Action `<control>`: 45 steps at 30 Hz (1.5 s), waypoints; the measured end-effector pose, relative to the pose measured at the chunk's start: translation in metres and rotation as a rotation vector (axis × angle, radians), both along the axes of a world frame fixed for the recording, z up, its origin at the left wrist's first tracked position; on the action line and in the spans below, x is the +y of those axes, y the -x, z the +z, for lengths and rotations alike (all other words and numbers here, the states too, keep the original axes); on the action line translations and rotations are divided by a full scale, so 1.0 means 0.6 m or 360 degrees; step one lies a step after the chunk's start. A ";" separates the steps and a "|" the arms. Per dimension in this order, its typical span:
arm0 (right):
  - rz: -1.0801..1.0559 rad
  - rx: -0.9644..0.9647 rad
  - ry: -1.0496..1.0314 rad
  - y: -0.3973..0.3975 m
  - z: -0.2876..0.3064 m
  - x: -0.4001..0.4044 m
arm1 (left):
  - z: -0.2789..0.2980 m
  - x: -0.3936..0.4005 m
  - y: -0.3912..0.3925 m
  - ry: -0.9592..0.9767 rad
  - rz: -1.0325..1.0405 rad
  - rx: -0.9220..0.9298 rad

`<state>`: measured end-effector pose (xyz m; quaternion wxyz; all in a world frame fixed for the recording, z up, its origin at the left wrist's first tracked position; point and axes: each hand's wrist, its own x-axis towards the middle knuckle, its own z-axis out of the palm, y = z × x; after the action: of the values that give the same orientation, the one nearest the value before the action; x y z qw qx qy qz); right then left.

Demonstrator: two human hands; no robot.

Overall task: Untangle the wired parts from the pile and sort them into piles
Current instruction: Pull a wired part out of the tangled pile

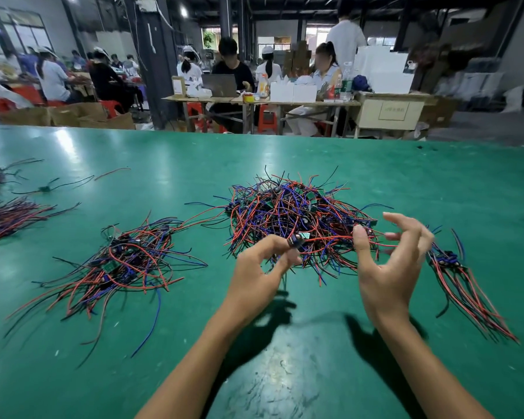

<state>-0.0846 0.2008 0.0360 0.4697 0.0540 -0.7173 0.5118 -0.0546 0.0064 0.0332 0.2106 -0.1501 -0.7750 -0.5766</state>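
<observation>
Green bench across lower two thirds of frame, scuffed near bottom centre.

Main tangled pile of red, blue and black wired parts at centre, small green boards showing along its upper right edge.

Left hand at lower centre, just below the pile; grip closed: thumb and fingers pinching a small dark wired part at the pile's near edge. A red wire running from that part to the right, toward the right thumb.

Right hand at centre right, palm turned left, raised over the pile's right edge. Thumb tip at the red wire; fingers spread and loosely curled, blurred. Whether this grip actually clamps the wire: cannot tell.

Sorted pile at left centre, looser, wires fanning toward lower left. Straightened bundle at right edge of centre, wires lying roughly parallel, trailing toward lower right, partly behind the right hand. Two more bundles at far left edge; one loose wired part between them.

Background, upper frame: seated workers at wooden tables, white boxes, red stools, cardboard cartons.
</observation>
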 end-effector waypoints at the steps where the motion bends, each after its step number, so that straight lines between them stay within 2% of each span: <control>1: -0.0063 0.0030 -0.0035 -0.002 -0.002 -0.001 | 0.004 0.000 -0.001 -0.0112 0.0018 0.0025; 3: -0.0211 0.0105 -0.0209 -0.011 -0.002 -0.007 | 0.006 0.001 -0.003 -0.0289 0.0112 0.0118; 5: -0.0296 0.0246 -0.0526 -0.021 -0.002 -0.011 | 0.005 0.001 -0.002 -0.0364 0.0276 0.0231; 7: -0.0029 0.0404 -0.0832 -0.030 -0.007 -0.014 | 0.005 0.000 -0.001 -0.0370 0.0409 0.0331; 9: 0.0479 0.0216 -0.0895 -0.038 -0.013 -0.025 | 0.006 -0.003 -0.002 -0.0299 0.0456 0.0385; 11: 0.0868 -0.0309 -0.0593 -0.041 -0.015 -0.046 | 0.004 -0.004 -0.002 -0.0136 0.0398 0.0334; 14: 0.1268 -0.0946 0.0316 -0.030 -0.004 -0.062 | 0.000 -0.001 -0.003 0.0060 0.0141 0.0063; 17: 0.1426 -0.1121 0.0908 -0.016 -0.003 -0.042 | 0.000 0.004 -0.005 0.0098 -0.0063 -0.0185; 20: 0.1476 -0.1054 0.1129 -0.014 -0.010 -0.029 | -0.002 0.006 -0.007 -0.0013 -0.0178 -0.0336; 22: 0.1468 -0.1002 0.1093 -0.013 -0.011 -0.028 | 0.001 0.006 -0.012 -0.0171 -0.0325 -0.0441; 26: 0.1342 -0.0892 0.0778 -0.014 -0.021 -0.035 | 0.008 0.003 -0.012 -0.0497 -0.0601 -0.0654; 31: 0.1161 -0.0770 0.0533 -0.015 -0.032 -0.041 | -0.002 0.015 -0.009 -0.0384 -0.0285 -0.0631; 35: 0.1107 -0.0747 0.0476 -0.014 -0.037 -0.041 | 0.000 0.024 -0.009 -0.0653 -0.0326 -0.0764; 40: 0.0999 -0.0689 0.0263 -0.014 -0.038 -0.042 | -0.003 0.025 -0.011 -0.0570 -0.0383 -0.0783; 45: 0.1200 -0.0786 0.0185 -0.027 -0.037 -0.062 | -0.010 0.029 -0.010 -0.0452 -0.0220 -0.0651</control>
<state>-0.0683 0.1637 0.0135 0.0677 0.1613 -0.7081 0.6841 -0.0488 0.0237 0.0269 0.0286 -0.0519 -0.7006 -0.7111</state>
